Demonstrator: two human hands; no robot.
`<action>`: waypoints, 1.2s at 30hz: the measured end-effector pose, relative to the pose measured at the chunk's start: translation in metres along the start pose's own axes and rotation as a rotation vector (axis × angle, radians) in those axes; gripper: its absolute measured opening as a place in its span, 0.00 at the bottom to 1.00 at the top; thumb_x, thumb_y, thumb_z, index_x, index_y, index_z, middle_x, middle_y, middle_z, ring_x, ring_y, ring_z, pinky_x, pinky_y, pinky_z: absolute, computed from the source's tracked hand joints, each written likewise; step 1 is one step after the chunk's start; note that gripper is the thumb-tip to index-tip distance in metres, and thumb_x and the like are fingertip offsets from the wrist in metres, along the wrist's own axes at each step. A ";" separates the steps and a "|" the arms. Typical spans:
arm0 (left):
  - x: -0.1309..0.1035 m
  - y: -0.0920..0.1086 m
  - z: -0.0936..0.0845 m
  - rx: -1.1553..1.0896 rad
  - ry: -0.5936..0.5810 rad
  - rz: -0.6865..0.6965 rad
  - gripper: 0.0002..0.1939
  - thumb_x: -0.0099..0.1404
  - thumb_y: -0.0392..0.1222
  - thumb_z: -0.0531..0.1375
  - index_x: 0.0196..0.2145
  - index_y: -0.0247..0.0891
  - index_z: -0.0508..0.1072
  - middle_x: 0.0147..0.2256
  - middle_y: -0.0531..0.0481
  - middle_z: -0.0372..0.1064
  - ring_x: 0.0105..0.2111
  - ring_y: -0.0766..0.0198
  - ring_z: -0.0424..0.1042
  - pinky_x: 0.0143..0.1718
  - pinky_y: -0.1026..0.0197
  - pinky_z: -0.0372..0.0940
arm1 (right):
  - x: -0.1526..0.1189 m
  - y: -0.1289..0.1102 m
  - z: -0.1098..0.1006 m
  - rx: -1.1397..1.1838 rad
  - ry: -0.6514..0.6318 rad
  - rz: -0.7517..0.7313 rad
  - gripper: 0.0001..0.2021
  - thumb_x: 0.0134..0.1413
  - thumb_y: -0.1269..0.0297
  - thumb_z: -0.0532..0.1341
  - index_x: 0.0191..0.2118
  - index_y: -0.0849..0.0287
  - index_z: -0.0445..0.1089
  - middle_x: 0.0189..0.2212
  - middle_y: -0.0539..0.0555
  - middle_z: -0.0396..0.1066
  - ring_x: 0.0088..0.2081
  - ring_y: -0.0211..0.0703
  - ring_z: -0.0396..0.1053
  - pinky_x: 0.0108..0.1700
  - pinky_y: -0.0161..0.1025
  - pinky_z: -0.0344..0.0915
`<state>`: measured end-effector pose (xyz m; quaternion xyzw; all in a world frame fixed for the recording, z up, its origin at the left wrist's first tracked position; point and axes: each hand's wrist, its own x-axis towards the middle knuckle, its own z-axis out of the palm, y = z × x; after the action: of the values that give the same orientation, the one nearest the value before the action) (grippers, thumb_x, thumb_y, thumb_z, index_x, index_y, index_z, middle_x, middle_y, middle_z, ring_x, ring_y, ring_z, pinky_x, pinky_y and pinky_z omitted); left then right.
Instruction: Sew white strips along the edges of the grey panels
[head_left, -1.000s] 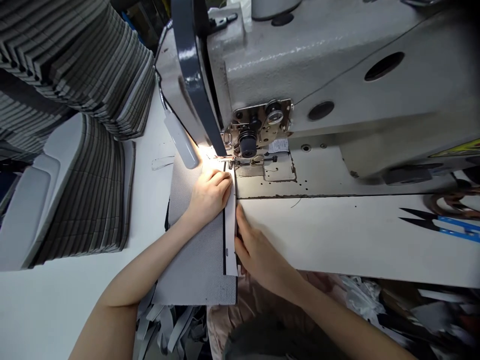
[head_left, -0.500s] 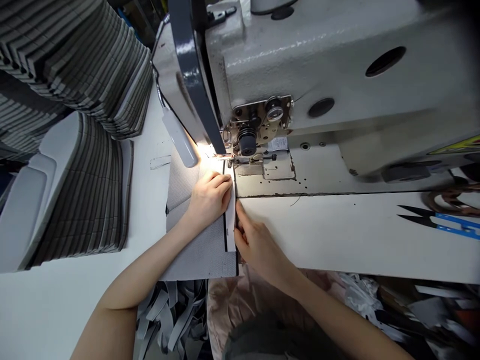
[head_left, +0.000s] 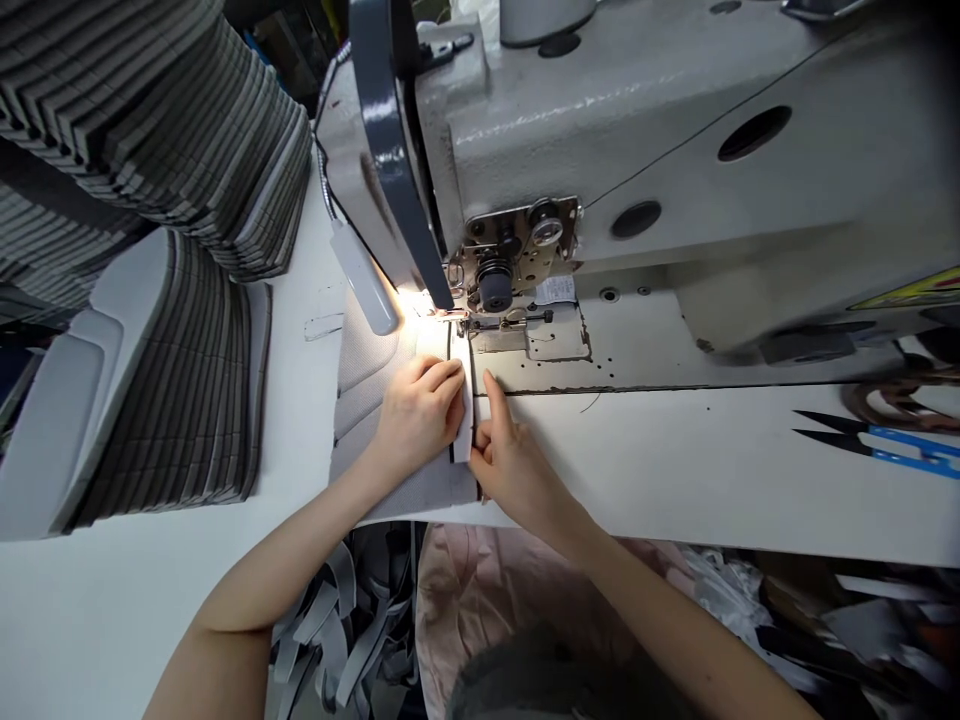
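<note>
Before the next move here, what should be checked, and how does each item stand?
1. Left hand resting on the strip: ok.
2. Right hand at the strip's right side, index finger extended: ok.
3. Strip lying along the right edge of the fabric: ok.
4. Lamp lighting the sewing spot: ok.
5. Clippers apart from the fabric: ok.
6. Needle height: cannot tell, lost in glare.

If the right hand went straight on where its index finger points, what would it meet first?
Probably the small metal parts under the sewing machine's head, ahead of the right hand; its height over the bed plate is unclear.
</note>
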<state>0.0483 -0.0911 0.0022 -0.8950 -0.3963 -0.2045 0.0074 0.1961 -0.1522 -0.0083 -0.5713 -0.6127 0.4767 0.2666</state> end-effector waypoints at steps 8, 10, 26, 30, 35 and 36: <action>0.008 -0.015 0.011 -0.014 0.027 -0.021 0.11 0.71 0.33 0.53 0.44 0.36 0.75 0.45 0.44 0.76 0.43 0.56 0.72 0.46 0.51 0.72 | -0.001 -0.006 -0.002 0.027 -0.054 0.043 0.43 0.58 0.70 0.56 0.72 0.71 0.32 0.22 0.45 0.64 0.23 0.41 0.64 0.33 0.39 0.67; 0.010 -0.019 0.013 -0.016 0.036 -0.023 0.10 0.71 0.33 0.53 0.43 0.36 0.75 0.45 0.44 0.76 0.43 0.56 0.72 0.46 0.52 0.71 | -0.003 -0.007 -0.002 0.080 -0.075 0.044 0.44 0.58 0.70 0.57 0.73 0.68 0.31 0.22 0.44 0.64 0.22 0.40 0.64 0.32 0.38 0.67; 0.012 -0.024 0.017 -0.010 0.090 0.029 0.08 0.69 0.33 0.56 0.33 0.38 0.74 0.38 0.49 0.77 0.38 0.59 0.69 0.42 0.55 0.69 | 0.031 -0.008 -0.015 -0.011 -0.013 0.016 0.45 0.57 0.75 0.58 0.73 0.72 0.30 0.24 0.50 0.71 0.24 0.44 0.71 0.39 0.44 0.72; 0.020 -0.033 0.023 -0.001 0.091 0.035 0.09 0.69 0.33 0.56 0.31 0.38 0.74 0.37 0.49 0.77 0.38 0.59 0.70 0.43 0.55 0.67 | 0.042 -0.009 -0.020 0.016 -0.043 0.024 0.46 0.57 0.77 0.58 0.73 0.70 0.28 0.22 0.47 0.71 0.21 0.42 0.70 0.32 0.40 0.73; 0.024 -0.038 0.025 0.032 0.077 0.029 0.11 0.70 0.35 0.54 0.30 0.39 0.72 0.33 0.48 0.73 0.36 0.59 0.69 0.39 0.56 0.65 | 0.052 -0.014 -0.027 0.029 -0.057 0.072 0.46 0.58 0.77 0.58 0.73 0.67 0.29 0.21 0.45 0.71 0.18 0.40 0.70 0.28 0.35 0.71; 0.022 -0.038 0.023 0.032 0.072 0.035 0.11 0.70 0.35 0.54 0.30 0.39 0.72 0.32 0.48 0.72 0.35 0.59 0.68 0.38 0.56 0.65 | 0.052 -0.014 -0.028 0.017 -0.050 0.066 0.45 0.58 0.77 0.58 0.73 0.68 0.30 0.21 0.44 0.70 0.18 0.40 0.70 0.28 0.35 0.71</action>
<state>0.0432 -0.0450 -0.0166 -0.8935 -0.3835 -0.2300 0.0395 0.2034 -0.0929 0.0042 -0.5768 -0.5960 0.5043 0.2402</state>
